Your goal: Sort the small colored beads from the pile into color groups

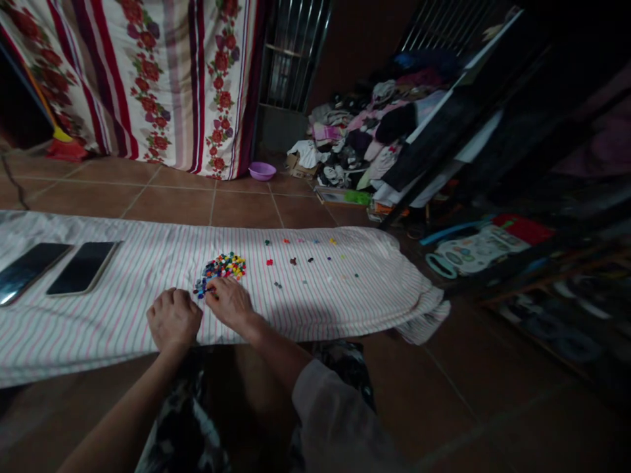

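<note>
Pile of colored pcs [227, 264] lies just fwd of R hand [231, 302], nearer than L hand [175, 316] by cloth [335, 302] front edge; can't tell if either grips.

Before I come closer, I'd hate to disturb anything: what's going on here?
A person's right hand is at the near edge of a multicolored pile of tiny pieces; whether it grips one is unclear. The left hand rests beside it on the striped cloth. Smaller clusters lie in rows to the right, two smartphones at the left.
</note>
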Demonstrator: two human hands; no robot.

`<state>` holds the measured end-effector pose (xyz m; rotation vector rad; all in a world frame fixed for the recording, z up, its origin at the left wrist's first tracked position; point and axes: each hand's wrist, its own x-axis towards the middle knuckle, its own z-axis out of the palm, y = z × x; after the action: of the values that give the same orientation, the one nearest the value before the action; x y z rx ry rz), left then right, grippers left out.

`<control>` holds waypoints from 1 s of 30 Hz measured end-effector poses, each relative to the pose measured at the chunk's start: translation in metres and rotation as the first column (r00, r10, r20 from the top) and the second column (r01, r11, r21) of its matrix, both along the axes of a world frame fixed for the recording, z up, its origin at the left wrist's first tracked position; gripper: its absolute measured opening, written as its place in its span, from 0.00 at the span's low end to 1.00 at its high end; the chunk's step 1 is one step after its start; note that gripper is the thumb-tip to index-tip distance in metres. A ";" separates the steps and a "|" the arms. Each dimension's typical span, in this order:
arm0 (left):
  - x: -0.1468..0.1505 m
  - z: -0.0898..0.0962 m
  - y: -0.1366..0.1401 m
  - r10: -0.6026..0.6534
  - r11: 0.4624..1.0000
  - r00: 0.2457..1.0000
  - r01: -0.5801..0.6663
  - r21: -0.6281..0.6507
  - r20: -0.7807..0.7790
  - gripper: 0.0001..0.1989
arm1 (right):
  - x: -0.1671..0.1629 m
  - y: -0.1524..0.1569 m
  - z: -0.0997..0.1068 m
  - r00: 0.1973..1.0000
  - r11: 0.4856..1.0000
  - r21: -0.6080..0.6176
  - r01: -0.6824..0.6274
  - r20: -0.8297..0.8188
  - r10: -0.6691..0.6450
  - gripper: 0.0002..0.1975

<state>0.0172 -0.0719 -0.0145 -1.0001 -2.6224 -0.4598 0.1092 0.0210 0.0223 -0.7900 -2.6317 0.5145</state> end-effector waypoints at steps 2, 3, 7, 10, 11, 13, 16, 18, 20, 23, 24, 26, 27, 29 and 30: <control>0.003 0.005 0.000 0.010 1.000 1.000 -0.009 -0.013 0.014 0.14 | 0.010 0.004 -0.001 0.999 1.000 -0.014 0.016 -0.050 -0.017 0.06; 0.004 0.007 0.000 0.013 1.000 1.000 -0.012 -0.022 0.018 0.15 | 0.016 0.007 -0.003 0.997 0.999 -0.018 0.031 -0.073 -0.033 0.06; 0.008 0.012 0.001 0.024 0.998 0.999 -0.022 -0.066 0.032 0.16 | 0.048 0.028 -0.016 0.978 0.989 -0.055 0.137 -0.153 -0.144 0.09; 0.008 0.014 0.001 0.031 0.996 0.998 -0.027 -0.089 0.048 0.17 | 0.077 0.056 -0.030 0.944 0.971 -0.089 0.223 -0.228 -0.238 0.10; 0.008 0.015 0.001 0.033 0.995 0.998 -0.028 -0.093 0.052 0.17 | 0.088 0.067 -0.034 0.925 0.962 -0.100 0.255 -0.263 -0.273 0.10; 0.008 0.015 0.001 0.036 0.995 0.998 -0.031 -0.092 0.051 0.17 | 0.109 0.092 -0.039 0.869 0.928 -0.131 0.348 -0.327 -0.372 0.12; 0.008 0.014 0.002 0.030 0.997 0.999 -0.027 -0.068 0.034 0.17 | 0.140 0.130 -0.044 0.771 0.849 -0.158 0.504 -0.361 -0.525 0.12; 0.007 0.013 0.002 0.027 0.998 0.999 -0.025 -0.061 0.028 0.16 | 0.158 0.151 -0.047 0.711 0.787 -0.181 0.590 -0.346 -0.613 0.14; 0.007 0.013 0.003 0.023 0.998 0.999 -0.021 -0.066 0.027 0.16 | 0.172 0.169 -0.051 0.675 0.743 -0.210 0.635 -0.317 -0.666 0.15; 0.008 0.013 0.003 0.021 0.997 1.000 -0.019 -0.079 0.021 0.17 | 0.182 0.189 -0.059 0.660 0.721 -0.207 0.661 -0.297 -0.690 0.15; 0.008 0.013 0.004 0.025 0.996 0.999 -0.023 -0.082 0.020 0.17 | 0.182 0.193 -0.062 0.662 0.724 -0.200 0.660 -0.299 -0.687 0.14; 0.008 0.013 0.004 0.035 0.996 0.999 -0.033 -0.084 0.020 0.16 | 0.180 0.200 -0.065 0.676 0.739 -0.184 0.648 -0.306 -0.670 0.14; 0.008 0.013 0.004 0.039 0.995 0.999 -0.037 -0.087 0.020 0.16 | 0.179 0.203 -0.066 0.685 0.747 -0.176 0.641 -0.307 -0.661 0.14; 0.008 0.013 0.005 0.046 0.994 0.999 -0.044 -0.101 0.016 0.15 | 0.175 0.205 -0.067 0.696 0.756 -0.165 0.634 -0.305 -0.650 0.15; 0.008 0.012 0.005 0.050 0.993 0.999 -0.048 -0.110 0.014 0.15 | 0.173 0.206 -0.067 0.698 0.757 -0.157 0.634 -0.304 -0.648 0.15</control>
<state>0.0251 -0.0671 -0.0020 -0.9654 -2.7062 -0.3174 0.2824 0.2267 -0.0449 -1.4110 -1.8523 0.4448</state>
